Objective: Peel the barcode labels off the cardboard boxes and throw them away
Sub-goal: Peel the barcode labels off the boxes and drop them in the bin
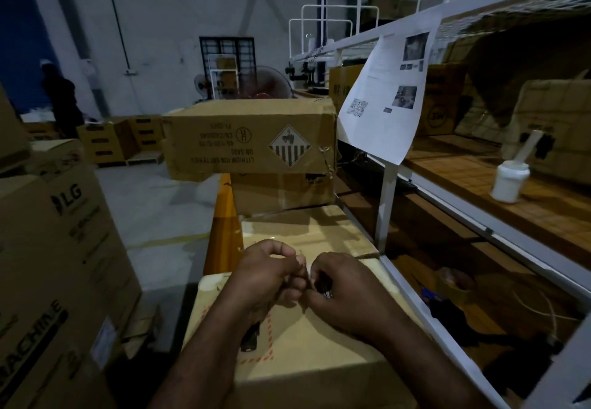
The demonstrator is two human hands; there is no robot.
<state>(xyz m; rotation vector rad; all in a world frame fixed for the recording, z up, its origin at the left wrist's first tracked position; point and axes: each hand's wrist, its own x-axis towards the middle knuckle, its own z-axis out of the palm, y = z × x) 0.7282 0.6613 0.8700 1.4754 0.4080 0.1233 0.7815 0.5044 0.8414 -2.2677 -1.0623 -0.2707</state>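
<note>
At lower centre, the left hand point(268, 276) and right hand point(343, 290) meet above a cardboard box point(307, 357), fingers curled; what either grip holds is unclear.

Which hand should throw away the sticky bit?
Probably the left hand: its fingers pinch something small and pale between both hands, likely the peeled scrap, though it's too dim to confirm. The right hand already grips a dark tool over the cardboard box.

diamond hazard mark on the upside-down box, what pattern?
Head view: diamond label, black-and-white vertical stripes in one half, plain white in the other.
</note>
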